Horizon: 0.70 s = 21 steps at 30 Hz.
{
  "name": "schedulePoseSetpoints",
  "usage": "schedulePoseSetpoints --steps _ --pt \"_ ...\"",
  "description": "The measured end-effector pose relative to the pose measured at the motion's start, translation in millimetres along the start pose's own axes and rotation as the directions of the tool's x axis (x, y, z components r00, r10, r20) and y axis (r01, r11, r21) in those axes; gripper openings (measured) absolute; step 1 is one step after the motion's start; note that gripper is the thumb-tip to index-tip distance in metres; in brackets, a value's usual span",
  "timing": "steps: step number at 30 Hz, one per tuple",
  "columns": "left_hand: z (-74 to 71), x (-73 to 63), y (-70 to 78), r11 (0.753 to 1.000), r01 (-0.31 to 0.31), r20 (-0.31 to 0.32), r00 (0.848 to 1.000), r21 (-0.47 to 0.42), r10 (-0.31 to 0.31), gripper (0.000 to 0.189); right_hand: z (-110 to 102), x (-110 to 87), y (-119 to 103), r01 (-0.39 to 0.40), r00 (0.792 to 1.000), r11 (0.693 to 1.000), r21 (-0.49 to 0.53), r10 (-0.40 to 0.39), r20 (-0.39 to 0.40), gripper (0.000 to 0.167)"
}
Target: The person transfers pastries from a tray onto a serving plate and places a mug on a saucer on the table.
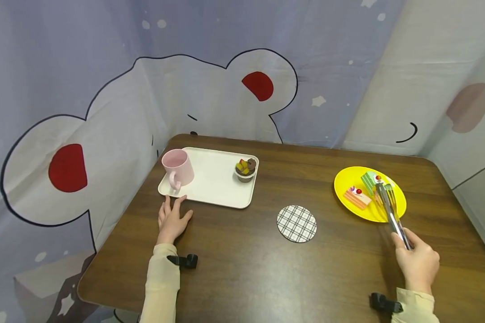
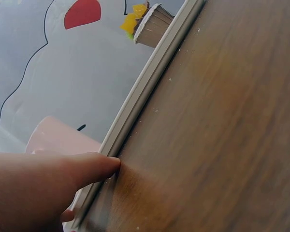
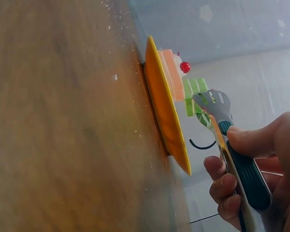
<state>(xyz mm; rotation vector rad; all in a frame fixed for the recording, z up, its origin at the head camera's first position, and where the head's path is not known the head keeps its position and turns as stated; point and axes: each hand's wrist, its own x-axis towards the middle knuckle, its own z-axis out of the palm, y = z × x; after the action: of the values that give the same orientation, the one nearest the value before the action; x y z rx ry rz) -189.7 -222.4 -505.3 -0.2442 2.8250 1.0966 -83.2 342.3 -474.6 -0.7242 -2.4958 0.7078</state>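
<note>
My right hand point(image 1: 418, 260) grips metal serving tongs point(image 1: 392, 215) with dark green grip panels, the thumb on one arm and curled fingers on the other. The slotted tong heads reach down to a green toy cake slice point(image 3: 195, 88) on the yellow plate point(image 1: 349, 172); whether they squeeze it I cannot tell. Beside it sits an orange-and-white cake slice point(image 1: 356, 198) topped with a red cherry. My left hand point(image 1: 173, 222) lies with spread fingers at the near edge of the white tray point(image 1: 210, 177). In the left wrist view, a fingertip point(image 2: 111, 164) is against the tray's rim.
On the tray, a pink mug point(image 1: 178, 168) stands at the left and a chocolate cupcake with fruit pieces point(image 1: 245, 170) at the right. A round checked coaster point(image 1: 297, 223) lies mid-table. Printed curtains point(image 1: 327, 67) hang behind the brown wooden table point(image 1: 266, 269).
</note>
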Motion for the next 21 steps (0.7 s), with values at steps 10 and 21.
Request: schedulePoseSetpoints --steps 10,21 --pt "-0.7 0.6 1.5 1.000 -0.010 -0.010 1.000 -0.007 0.010 0.056 -0.4 4.1 5.7 -0.022 0.998 0.998 -0.051 0.025 0.065 0.040" --pt "1.2 -0.1 -1.4 1.000 -0.005 -0.004 1.000 0.013 0.005 0.056 -0.8 -2.1 9.6 -0.057 0.993 0.997 -0.055 0.063 0.098 0.043"
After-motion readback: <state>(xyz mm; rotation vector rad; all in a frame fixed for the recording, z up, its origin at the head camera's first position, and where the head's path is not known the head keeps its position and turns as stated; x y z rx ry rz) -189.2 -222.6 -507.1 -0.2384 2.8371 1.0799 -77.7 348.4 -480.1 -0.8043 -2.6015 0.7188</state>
